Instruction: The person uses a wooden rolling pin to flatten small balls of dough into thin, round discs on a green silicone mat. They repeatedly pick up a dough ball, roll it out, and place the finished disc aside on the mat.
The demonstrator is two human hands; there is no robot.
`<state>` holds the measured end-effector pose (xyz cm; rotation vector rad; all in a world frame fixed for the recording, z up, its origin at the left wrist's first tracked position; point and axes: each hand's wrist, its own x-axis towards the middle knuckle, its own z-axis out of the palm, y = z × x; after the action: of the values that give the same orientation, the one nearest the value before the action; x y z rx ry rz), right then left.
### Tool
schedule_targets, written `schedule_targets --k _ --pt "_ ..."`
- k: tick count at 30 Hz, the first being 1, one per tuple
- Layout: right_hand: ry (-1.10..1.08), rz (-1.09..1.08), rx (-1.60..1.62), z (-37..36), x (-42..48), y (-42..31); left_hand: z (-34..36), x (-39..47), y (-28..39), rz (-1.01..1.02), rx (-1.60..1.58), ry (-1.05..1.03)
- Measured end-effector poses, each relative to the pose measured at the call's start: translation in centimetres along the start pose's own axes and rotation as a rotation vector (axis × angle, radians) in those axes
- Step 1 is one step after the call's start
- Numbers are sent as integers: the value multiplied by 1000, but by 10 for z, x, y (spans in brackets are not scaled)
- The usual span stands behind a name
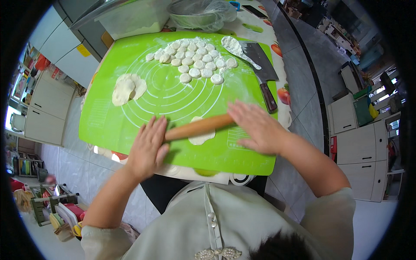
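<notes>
A wooden rolling pin (pixel 200 127) lies slantwise across a small flat piece of dough (pixel 202 139) on the green silicone mat (pixel 195 162). My left hand (pixel 148 146) rests at the pin's left end and my right hand (pixel 256 128), slightly blurred, lies at its right end. Both hands are rather flat, with the pin's ends at the fingers and palms; neither is wrapped round it. Rolled dough wrappers (pixel 125 88) overlap at the mat's left. Many small floured dough discs (pixel 195 73) are grouped near the far side.
A cleaver (pixel 260 61) lies at the mat's right edge, its dark handle towards me, with a spoon of flour (pixel 232 45) partly over the blade. Behind the mat stand a translucent plastic bin (pixel 133 22) and a plastic-covered bowl (pixel 195 18). A phone (pixel 254 11) lies at the far right.
</notes>
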<state>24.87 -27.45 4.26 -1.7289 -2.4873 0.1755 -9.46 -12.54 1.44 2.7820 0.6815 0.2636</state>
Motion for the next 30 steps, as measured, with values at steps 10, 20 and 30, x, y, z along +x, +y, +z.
schedule_targets --k 10,20,30 --pt "112 88 -70 16 29 12 -2 15 -2 -113 -13 16" --pt "6 105 12 11 -6 5 -13 6 19 27 36 31" --pt "33 67 11 25 -8 -1 -10 -10 12 80 35 -14"
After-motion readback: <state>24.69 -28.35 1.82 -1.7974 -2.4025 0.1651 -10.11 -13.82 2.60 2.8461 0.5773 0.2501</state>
